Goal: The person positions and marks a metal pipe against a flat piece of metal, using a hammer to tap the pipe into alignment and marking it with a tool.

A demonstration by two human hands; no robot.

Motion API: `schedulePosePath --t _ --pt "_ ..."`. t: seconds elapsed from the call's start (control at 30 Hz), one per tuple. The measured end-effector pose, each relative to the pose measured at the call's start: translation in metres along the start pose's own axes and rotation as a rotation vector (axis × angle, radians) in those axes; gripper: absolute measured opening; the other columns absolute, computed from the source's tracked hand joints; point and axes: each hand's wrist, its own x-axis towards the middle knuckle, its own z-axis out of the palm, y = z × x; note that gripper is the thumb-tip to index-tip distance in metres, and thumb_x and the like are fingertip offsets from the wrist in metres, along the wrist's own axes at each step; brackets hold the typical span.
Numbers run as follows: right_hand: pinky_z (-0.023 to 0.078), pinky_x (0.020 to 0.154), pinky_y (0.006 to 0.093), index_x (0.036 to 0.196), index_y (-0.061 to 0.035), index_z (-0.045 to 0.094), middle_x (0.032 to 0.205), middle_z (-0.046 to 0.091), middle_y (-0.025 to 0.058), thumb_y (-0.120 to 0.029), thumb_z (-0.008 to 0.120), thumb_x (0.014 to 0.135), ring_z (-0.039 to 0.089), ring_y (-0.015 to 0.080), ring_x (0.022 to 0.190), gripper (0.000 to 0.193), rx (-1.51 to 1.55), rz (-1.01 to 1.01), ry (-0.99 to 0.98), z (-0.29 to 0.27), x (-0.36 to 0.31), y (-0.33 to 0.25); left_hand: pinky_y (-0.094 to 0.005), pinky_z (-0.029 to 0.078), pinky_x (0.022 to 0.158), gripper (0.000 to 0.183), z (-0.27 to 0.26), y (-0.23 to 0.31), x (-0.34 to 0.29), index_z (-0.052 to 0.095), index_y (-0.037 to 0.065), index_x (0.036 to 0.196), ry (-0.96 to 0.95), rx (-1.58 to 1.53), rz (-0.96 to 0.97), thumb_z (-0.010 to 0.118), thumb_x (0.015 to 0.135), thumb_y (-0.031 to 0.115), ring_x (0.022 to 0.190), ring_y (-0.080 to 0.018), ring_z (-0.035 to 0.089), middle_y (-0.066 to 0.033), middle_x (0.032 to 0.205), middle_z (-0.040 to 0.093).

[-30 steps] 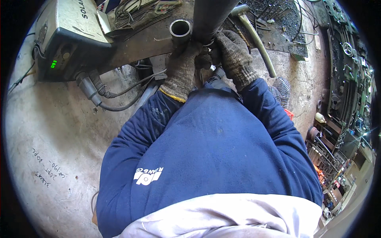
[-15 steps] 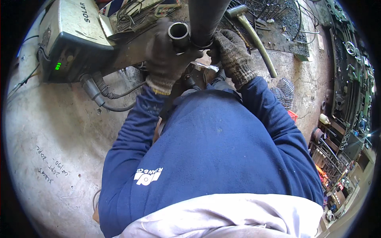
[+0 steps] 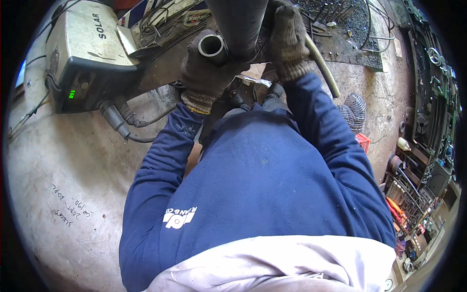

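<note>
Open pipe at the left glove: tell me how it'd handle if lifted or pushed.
The open pipe would probably stay stiff, as its wall looks thick and metallic. It could feel fairly heavy, despite being hollow. Its round outline suggests it may roll if laid down.

The gloves (image 3: 199,75) are grey-brown. The tall pipe (image 3: 238,27) is dark grey. The sweater (image 3: 272,180) is navy; the machine (image 3: 97,39), cream and black.

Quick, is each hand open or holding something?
Left hand: wrapped around the short pipe.
Right hand: beside the tall pipe; can't tell its grip.
</note>
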Motion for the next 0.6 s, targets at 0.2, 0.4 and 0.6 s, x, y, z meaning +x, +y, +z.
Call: schedulePosePath --t 0.2,0.4,0.6 --pt "0.057 0.073 0.0332 0.131 -0.0002 0.061 0.103 0.070 0.0107 -0.037 0.055 0.107 0.068 0.0174 0.084 0.045 -0.007 0.041 -0.046 0.035 0.022 0.010 -0.0403 0.058 0.083 0.071 -0.012 0.022 0.011 0.069 0.004 0.113 -0.129 -0.041 -0.009 0.097 0.064 0.046 0.100 -0.0267 0.073 -0.0112 0.109 0.074" --pt "0.057 0.076 0.0336 0.132 0.0000 0.061 0.106 0.070 0.0111 -0.038 0.054 0.108 0.069 0.0176 0.086 0.046 0.010 0.069 -0.077 0.036 0.025 0.013 -0.0429 0.057 0.081 0.062 -0.005 0.024 0.006 0.073 0.004 0.107 -0.112 -0.130 -0.033 0.097 0.065 0.043 0.095 -0.0291 0.073 -0.0114 0.107 0.074" --pt "0.058 0.078 0.0339 0.133 0.0002 0.060 0.110 0.071 0.0116 -0.038 0.052 0.109 0.069 0.0179 0.088 0.047 0.090 0.114 -0.091 0.031 0.027 0.012 -0.0407 0.057 0.081 0.058 -0.009 0.030 0.014 0.073 0.004 0.108 -0.103 -0.057 0.071 0.097 0.066 0.036 0.095 -0.0284 0.074 -0.0112 0.105 0.075"
